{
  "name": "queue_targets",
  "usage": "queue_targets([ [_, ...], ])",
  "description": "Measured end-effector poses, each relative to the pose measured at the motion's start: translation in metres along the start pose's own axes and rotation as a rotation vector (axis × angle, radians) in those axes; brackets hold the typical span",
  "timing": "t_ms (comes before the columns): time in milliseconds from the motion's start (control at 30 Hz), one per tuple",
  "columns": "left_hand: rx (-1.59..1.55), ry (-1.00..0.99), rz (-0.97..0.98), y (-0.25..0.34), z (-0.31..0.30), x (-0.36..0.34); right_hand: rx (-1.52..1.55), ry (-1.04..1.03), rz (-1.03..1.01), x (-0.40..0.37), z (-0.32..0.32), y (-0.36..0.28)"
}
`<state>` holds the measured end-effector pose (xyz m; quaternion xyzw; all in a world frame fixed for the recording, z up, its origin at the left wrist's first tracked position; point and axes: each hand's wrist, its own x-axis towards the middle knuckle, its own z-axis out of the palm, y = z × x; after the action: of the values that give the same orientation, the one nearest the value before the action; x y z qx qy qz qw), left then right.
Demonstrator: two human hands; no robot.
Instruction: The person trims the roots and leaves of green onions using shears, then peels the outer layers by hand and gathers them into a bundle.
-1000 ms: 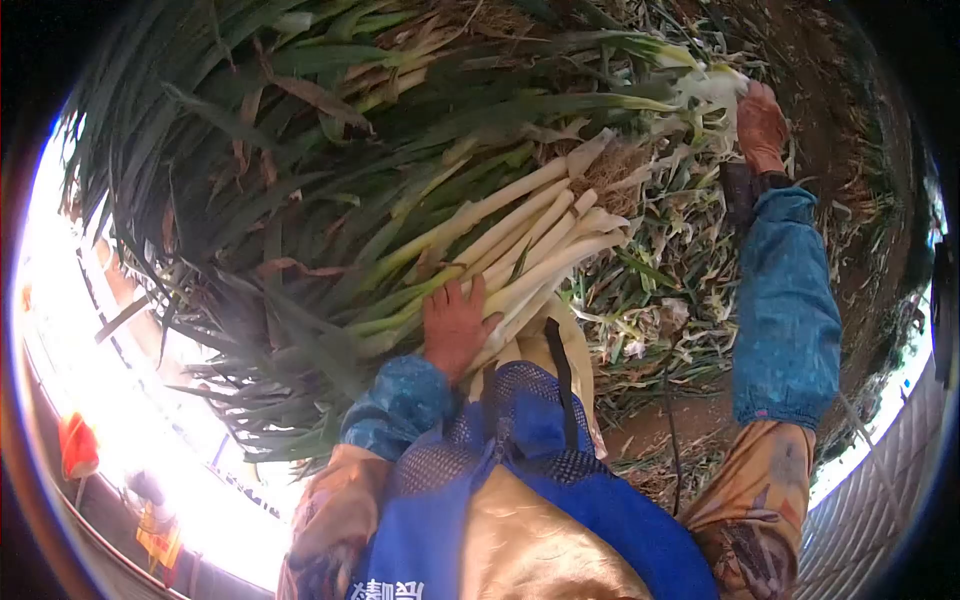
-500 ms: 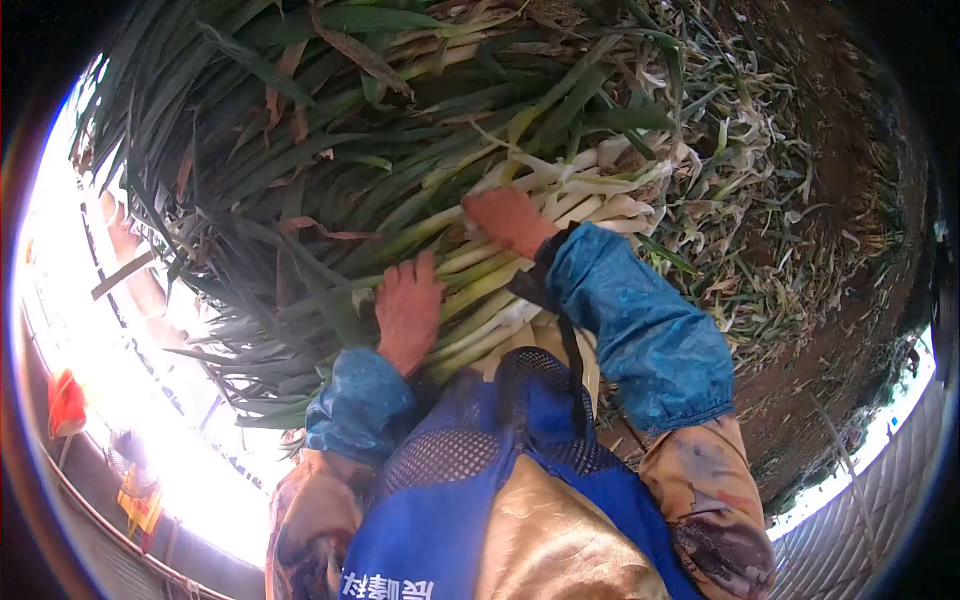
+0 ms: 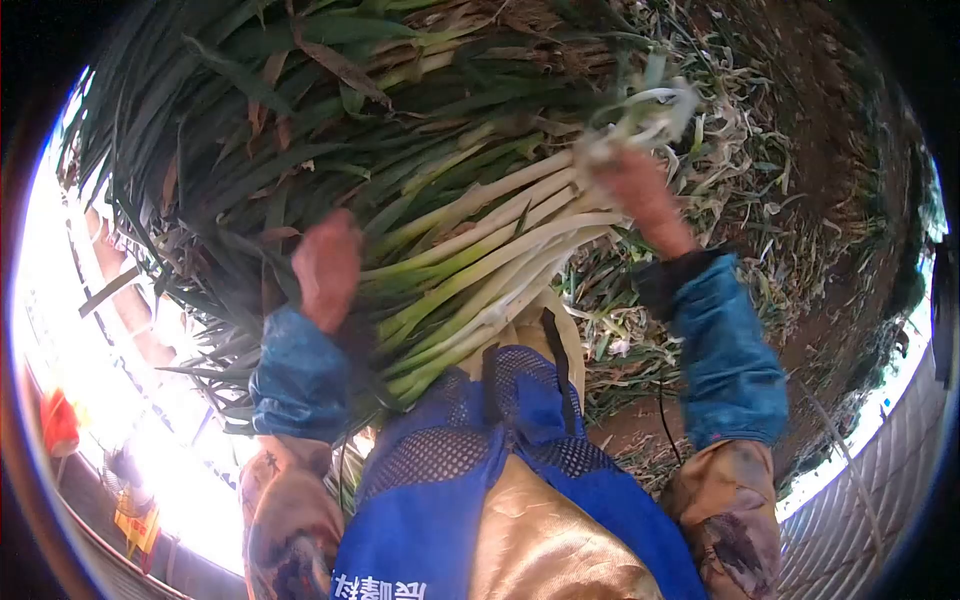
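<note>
A bundle of large green onions (image 3: 500,240) lies across my lap, white stalks toward the right and green leaves toward the left. At the white ends, my right hand (image 3: 635,190) is closed and motion-blurred, with loose pale onion skins (image 3: 655,110) sticking out beyond it. My left hand (image 3: 328,268) is blurred over the green leaves, left of where the stalks turn pale; its fingers are smeared, and I cannot tell whether it grips any leaves. Blue sleeve covers (image 3: 730,345) reach to both wrists.
A big heap of green onion leaves (image 3: 200,150) fills the upper left. Peeled skins and scraps (image 3: 750,170) litter the brown soil (image 3: 840,200) on the right. A quilted sheet (image 3: 880,480) stands at lower right, and a red object (image 3: 60,422) at far left.
My right hand has moved right and slightly up, carrying pale skins away from the stalks. My left hand has shifted left and up off the stalks, leaving more white stalk exposed.
</note>
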<state>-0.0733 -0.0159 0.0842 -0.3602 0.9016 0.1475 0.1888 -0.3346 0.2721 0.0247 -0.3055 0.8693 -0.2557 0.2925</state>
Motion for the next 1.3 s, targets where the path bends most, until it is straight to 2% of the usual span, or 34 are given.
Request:
queue_targets([
  [33,0.018,0.150,-0.005,-0.002,-0.009,0.015,-0.071,-0.159,0.161,-0.014,0.018,-0.036],
  [100,0.081,0.442,0.051,0.007,-0.025,0.035,-0.210,-0.178,0.020,-0.031,0.078,-0.065],
  [167,0.175,0.727,0.184,0.029,-0.035,0.045,-0.273,-0.215,-0.067,-0.033,0.111,-0.056],
  [200,-0.020,0.713,0.315,0.031,-0.016,0.044,-0.300,-0.238,-0.108,-0.028,0.114,-0.047],
  [233,-0.133,0.592,0.385,0.034,0.005,0.038,-0.327,-0.261,-0.151,-0.022,0.120,-0.034],
  [267,-0.245,0.467,0.458,0.039,0.022,0.029,-0.406,-0.021,-0.332,-0.019,0.121,0.022],
  [300,-0.164,0.250,0.346,0.053,0.031,0.017,-0.564,-0.094,-0.018,0.012,0.099,0.074],
  [333,-0.086,0.035,0.232,0.062,0.040,0.004,-0.176,0.067,0.092,0.014,0.037,0.110],
  [400,-0.052,-0.115,0.323,0.050,0.079,-0.019,0.183,0.428,-0.053,0.018,-0.079,0.108],
  [433,-0.024,-0.079,0.348,0.049,0.086,-0.035,-0.306,0.574,0.075,0.021,-0.106,0.099],
  [500,0.035,0.000,0.401,0.056,0.092,-0.056,-0.693,0.524,0.178,0.028,-0.110,0.087],
  [533,-0.006,-0.007,0.408,0.058,0.092,-0.062,-0.584,0.344,0.157,0.032,-0.088,0.072],
  [600,-0.086,-0.008,0.416,0.058,0.091,-0.067,-0.623,0.329,-0.414,0.046,-0.014,0.030],
  [633,-0.082,-0.015,0.403,0.058,0.090,-0.069,-0.387,0.225,-0.489,0.031,0.032,-0.004],
  [667,-0.079,-0.023,0.390,0.059,0.090,-0.072,-0.171,0.158,-0.661,0.027,0.073,-0.036],
  [700,-0.075,-0.039,0.376,0.060,0.090,-0.076,-0.261,-0.134,-0.502,0.014,0.095,-0.070],
  [767,-0.042,0.026,0.407,0.059,0.093,-0.083,-0.216,-0.338,-0.507,0.000,0.130,-0.096],
  [867,-0.034,0.030,0.409,0.058,0.096,-0.089,-0.271,-0.253,-0.537,-0.011,0.171,-0.095],
  [967,-0.045,0.014,0.404,0.059,0.095,-0.093,-0.185,-0.399,-0.537,-0.003,0.166,-0.092],
  [1067,-0.069,0.041,0.423,0.058,0.091,-0.091,-0.177,-0.398,-0.663,0.003,0.186,-0.073],
  [1167,-0.073,0.024,0.444,0.059,0.087,-0.092,-0.222,-0.472,-0.612,0.012,0.171,-0.075],
  [1233,-0.062,0.018,0.454,0.057,0.086,-0.090,-0.157,-0.627,-0.434,0.036,0.125,-0.084],
  [1267,-0.061,0.025,0.456,0.057,0.087,-0.091,-0.383,-0.638,-0.423,0.059,0.112,-0.064],
  [1300,-0.059,0.031,0.459,0.056,0.087,-0.091,-0.285,-0.085,-0.695,0.092,0.119,0.059],
])
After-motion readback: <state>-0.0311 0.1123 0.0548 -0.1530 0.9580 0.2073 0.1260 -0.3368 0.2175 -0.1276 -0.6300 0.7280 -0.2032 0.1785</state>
